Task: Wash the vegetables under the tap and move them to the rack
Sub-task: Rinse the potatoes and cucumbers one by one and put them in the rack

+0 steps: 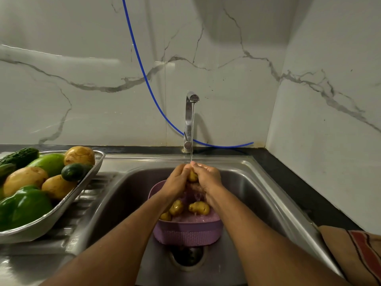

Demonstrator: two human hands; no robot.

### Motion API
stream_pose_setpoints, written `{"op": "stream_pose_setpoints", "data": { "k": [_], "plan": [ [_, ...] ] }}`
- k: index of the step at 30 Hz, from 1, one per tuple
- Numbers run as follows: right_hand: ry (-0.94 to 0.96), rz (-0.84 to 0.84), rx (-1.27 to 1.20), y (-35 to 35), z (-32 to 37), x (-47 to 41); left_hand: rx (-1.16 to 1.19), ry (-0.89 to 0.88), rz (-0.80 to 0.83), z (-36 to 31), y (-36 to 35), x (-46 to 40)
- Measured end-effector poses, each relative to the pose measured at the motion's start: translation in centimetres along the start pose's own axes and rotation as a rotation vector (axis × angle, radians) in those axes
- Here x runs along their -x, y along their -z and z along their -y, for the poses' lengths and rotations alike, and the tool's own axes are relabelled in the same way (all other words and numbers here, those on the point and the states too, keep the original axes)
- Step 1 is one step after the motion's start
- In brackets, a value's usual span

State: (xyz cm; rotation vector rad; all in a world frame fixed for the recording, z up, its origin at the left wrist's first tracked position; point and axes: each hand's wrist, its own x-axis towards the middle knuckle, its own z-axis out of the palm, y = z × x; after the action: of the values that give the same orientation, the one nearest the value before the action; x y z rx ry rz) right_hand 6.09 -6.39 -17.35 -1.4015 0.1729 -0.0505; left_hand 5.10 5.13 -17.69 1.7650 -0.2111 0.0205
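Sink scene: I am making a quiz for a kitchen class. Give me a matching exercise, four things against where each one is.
Things:
1. small potato
2. purple colander
3. green bell pepper
4. striped cloth

Places:
A. in the steel rack on the drainboard
B. on the counter, right of the sink
C. between both hands under the tap
D. in the sink basin

Pairs: 1-C, 2-D, 3-A, 4-B

7 potatoes, 1 green pepper, 1 basket
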Motion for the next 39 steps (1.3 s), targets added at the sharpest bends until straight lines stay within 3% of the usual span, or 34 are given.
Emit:
{"op": "stream_pose_setpoints", "data": {
  "k": [2,7,11,18,21,24,28,34,39],
  "plan": [
    [-0.014,-0.005,0.019,0.6,0.0,-0.1,-0.040,0.004,0.046,0.3,-0.6,0.0],
    [-0.069,0.080,0.006,1.0,0.1,0.2,-0.199,-0.024,-0.066,1.4,-1.3,-0.3],
    [-0.061,0.100,0.064,0.9,0.0,0.1,-0.306,-0.040,-0.047,2.1,-1.1,-0.2],
    [0.107,0.040,0.543,0.1,0.4,-0.4,-0.545,-0.165,-0.135,2.1,-0.9,-0.2],
    [0.109,-0.066,0.608,-0.4,0.4,-0.3,-0.548,-0.211,-0.140,1.7,-0.7,-0.1],
    [0.054,-0.103,0.441,-0.6,0.0,-0.1,-0.549,-0.246,-0.066,1.7,-0.5,0.2],
    [0.014,0.021,0.318,-0.6,0.3,0.0,-0.446,-0.195,-0.064,1.8,0.0,0.2],
    [-0.060,0.264,0.281,0.5,0.6,-0.3,-0.227,0.052,-0.049,2.4,1.4,0.0],
    [0.105,0.257,0.514,0.8,0.7,1.1,-0.105,0.151,-0.027,1.2,1.8,0.9]
  ]
}}
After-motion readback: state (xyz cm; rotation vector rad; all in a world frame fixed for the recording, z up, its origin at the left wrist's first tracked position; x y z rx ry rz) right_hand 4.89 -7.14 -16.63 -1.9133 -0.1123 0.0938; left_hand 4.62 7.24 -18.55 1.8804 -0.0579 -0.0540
